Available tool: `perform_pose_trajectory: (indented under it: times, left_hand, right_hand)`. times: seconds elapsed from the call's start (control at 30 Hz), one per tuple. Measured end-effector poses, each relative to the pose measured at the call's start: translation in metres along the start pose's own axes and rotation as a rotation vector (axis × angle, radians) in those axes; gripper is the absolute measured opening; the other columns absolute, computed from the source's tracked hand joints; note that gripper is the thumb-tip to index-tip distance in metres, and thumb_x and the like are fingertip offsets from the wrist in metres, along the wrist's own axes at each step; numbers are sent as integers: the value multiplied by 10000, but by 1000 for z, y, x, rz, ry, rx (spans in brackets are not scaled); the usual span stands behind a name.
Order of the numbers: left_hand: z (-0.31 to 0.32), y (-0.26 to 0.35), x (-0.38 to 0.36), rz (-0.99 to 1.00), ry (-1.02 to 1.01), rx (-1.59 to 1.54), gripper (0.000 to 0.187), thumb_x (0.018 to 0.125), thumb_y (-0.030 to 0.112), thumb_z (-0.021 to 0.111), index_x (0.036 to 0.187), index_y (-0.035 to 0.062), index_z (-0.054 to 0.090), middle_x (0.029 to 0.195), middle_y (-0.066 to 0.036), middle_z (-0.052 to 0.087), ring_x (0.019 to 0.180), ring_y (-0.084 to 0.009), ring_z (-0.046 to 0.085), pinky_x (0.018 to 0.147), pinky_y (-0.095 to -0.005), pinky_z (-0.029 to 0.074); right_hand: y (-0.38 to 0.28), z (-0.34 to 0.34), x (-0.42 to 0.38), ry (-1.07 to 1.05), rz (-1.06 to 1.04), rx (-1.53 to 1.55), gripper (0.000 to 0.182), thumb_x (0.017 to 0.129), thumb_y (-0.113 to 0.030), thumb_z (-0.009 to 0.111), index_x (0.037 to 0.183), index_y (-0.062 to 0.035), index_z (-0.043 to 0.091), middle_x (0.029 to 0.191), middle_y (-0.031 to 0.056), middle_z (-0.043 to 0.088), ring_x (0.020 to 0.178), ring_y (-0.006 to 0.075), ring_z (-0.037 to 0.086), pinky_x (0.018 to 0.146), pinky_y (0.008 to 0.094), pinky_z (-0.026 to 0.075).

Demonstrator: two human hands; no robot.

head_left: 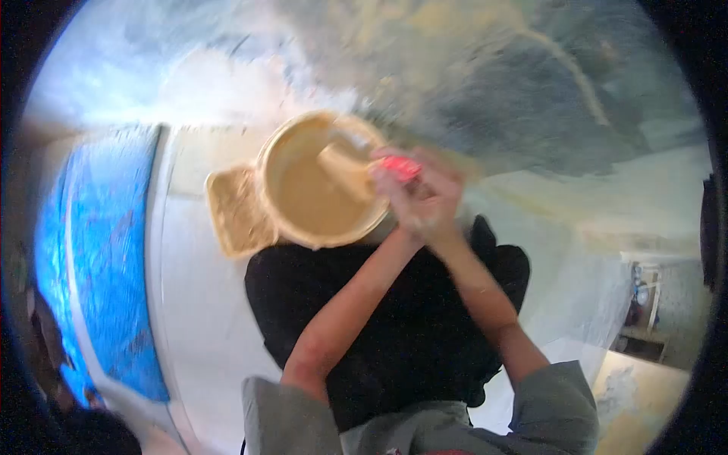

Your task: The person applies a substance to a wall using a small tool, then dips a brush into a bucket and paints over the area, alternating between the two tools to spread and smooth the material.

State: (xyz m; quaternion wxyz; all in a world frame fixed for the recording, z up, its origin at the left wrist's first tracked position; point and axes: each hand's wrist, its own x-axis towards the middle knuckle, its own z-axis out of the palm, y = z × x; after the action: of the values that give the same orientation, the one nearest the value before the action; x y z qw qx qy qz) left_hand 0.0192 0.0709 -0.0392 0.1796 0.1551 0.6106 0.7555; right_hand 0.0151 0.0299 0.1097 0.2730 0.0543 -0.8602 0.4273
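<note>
Head cam: left hand (pixel 403 203) and right hand (pixel 441 183) are bunched together, fingers closed round a red-handled, tan-coated flat tool (pixel 345 171), maybe a scraper, kinda blurry. It's over a round cream bucket (pixel 269 199) of tan paste; a paste-smeared rectangular tray (pixel 241 212) sits beside it.

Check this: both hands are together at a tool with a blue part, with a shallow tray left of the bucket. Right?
The part is red, not blue, as the head view shows; the hands, tool, tray and bucket are as stated.

Blue surface (pixel 114 258) at left; pale strip (pixel 155 243) alongside; cluttered opening (pixel 644 303) far right.
</note>
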Motion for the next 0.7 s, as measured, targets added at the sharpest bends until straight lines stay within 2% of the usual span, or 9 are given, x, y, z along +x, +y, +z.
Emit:
perform_pose_trajectory:
  times: [0.1,0.17,0.3,0.5,0.57,0.6,0.67,0.7]
  left_hand:
    - [-5,-2,9,187,-112,-32,205,926,288,468,886,88,483,661,-20,497,515,-152,497,484,-286,423]
    - [-10,-8,1,268,-156,-28,207,925,291,468,893,87,484,666,-20,498,518,-153,499,487,-286,425]
    - [-20,-16,-4,352,-168,51,211,925,297,469,907,87,486,674,-22,502,525,-154,503,492,-288,430]
    - [-25,-25,-8,457,-141,138,221,923,305,471,928,85,490,687,-24,507,534,-157,509,500,-290,437]
    - [-15,-21,5,486,-114,167,224,923,308,472,935,85,491,691,-24,509,537,-158,512,503,-291,440]
    - [-16,-19,8,500,-103,182,226,923,309,472,938,85,491,693,-25,510,539,-158,513,504,-291,441]
    - [-24,-18,16,531,-78,214,230,922,312,472,945,84,492,697,-25,512,542,-159,515,507,-292,443]
    - [-29,-18,19,543,-62,230,232,922,313,473,949,84,493,699,-26,513,544,-159,516,508,-292,445]
  right_hand:
    - [6,2,3,6,180,312,174,737,-135,717,903,-86,703,725,69,642,604,133,602,531,245,474]
    - [-6,-7,11,-109,-27,62,216,721,-25,712,936,-26,691,744,62,626,576,90,589,505,211,453]
    - [-20,-2,10,-57,-49,129,222,709,-64,734,925,-35,694,742,55,637,587,85,598,508,214,462]
    - [-27,-4,10,-68,-156,-20,209,700,-90,741,897,-42,690,744,82,636,570,124,610,516,210,466]
    - [-25,-7,12,-33,-3,62,170,724,-81,709,884,-34,674,727,82,629,574,119,614,521,212,472]
    - [-27,-9,12,-34,-15,65,170,724,-81,709,884,-34,674,727,82,629,574,119,614,521,212,472]
    - [-29,-13,11,-38,222,102,181,732,-174,701,830,-43,623,716,90,628,642,166,619,591,270,491]
    - [-29,-14,13,-45,210,107,181,732,-174,701,830,-43,623,716,90,628,642,166,619,591,270,491]
